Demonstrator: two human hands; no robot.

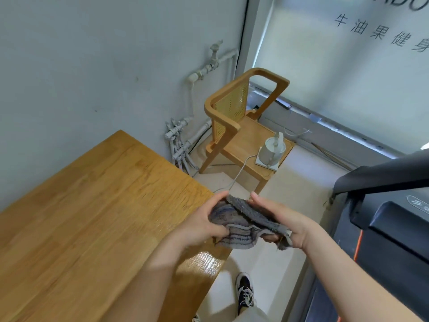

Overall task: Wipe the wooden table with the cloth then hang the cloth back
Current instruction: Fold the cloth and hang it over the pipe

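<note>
A grey cloth (246, 224) with blue stripes is folded and bunched between both hands, just off the right edge of the wooden table (92, 205). My left hand (202, 224) grips its left side, thumb on top. My right hand (281, 219) holds its right side, with a frayed corner hanging below the palm. The cloth is in the air, not touching the tabletop. The table's light wood surface fills the lower left of the view.
A wooden chair (239, 126) with a cane back stands beyond the table, with a white kettle (272, 151) on its seat and a cord trailing to the floor. White pipes (181, 145) run along the wall. A black treadmill (390, 217) stands at right. My shoe (243, 291) is on the floor below.
</note>
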